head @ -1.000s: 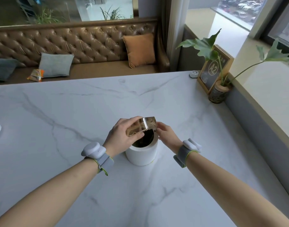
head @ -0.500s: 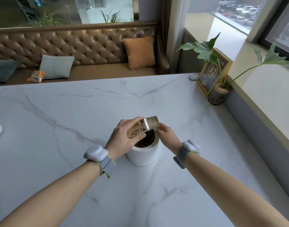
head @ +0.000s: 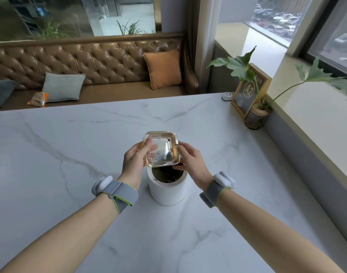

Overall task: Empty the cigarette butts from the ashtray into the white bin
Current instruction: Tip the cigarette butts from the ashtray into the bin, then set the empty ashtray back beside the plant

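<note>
A square clear glass ashtray with an amber tint is held above the far rim of the white bin. My left hand grips its left side, thumb on top. My right hand holds its right edge. The ashtray's hollow faces me and looks bare apart from a small dark speck. The white bin is a short cylinder on the marble table, and cigarette butts lie in its dark inside.
A potted plant and a framed "A2" sign stand at the table's far right, beside a small white round button. A brown leather bench with cushions runs behind the table. A window ledge lines the right.
The ashtray has turned from tipped face-down over the bin to nearly upright, its hollow now facing me, and has lifted a little away from the bin's mouth. Both hands stay on it.
</note>
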`<state>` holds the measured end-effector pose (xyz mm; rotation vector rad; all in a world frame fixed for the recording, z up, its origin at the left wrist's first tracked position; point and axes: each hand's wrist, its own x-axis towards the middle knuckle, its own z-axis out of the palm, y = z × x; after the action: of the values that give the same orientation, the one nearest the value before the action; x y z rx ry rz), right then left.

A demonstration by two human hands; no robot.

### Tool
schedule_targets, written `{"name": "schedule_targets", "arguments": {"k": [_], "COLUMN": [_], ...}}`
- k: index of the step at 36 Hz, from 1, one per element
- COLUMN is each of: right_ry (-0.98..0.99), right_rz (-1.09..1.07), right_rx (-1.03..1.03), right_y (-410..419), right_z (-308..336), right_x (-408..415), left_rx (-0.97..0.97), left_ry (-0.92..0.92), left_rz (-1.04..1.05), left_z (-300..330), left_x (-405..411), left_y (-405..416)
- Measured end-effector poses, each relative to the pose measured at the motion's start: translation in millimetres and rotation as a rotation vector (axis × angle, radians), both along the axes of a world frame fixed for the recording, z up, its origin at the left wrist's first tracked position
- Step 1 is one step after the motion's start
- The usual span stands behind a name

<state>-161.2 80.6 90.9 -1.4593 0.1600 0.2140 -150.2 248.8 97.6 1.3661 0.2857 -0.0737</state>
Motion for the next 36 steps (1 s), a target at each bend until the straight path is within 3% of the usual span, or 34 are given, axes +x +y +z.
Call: {"name": "schedule_targets", "arguments": {"k": [13, 25, 36], "right_ry": [0.019, 0.082, 0.150], "right_rz": [-0.218, -0.372, -0.410], "right_rx": [-0.005, -0.059, -0.125], "right_y": [-81, -187, -265], "right_z": [-8, -31, -52], "right_x": [4, 18, 44], "left_rx": [-0.039, 0.061, 0.287], "left_ry": [0.081, 0.114, 0.135], "left_rz": [-0.074, -0.222, -0.334], "left_z": [-5, -29, -55], "left_x": [23, 61, 85], "left_y": [-95, -212, -287]}}
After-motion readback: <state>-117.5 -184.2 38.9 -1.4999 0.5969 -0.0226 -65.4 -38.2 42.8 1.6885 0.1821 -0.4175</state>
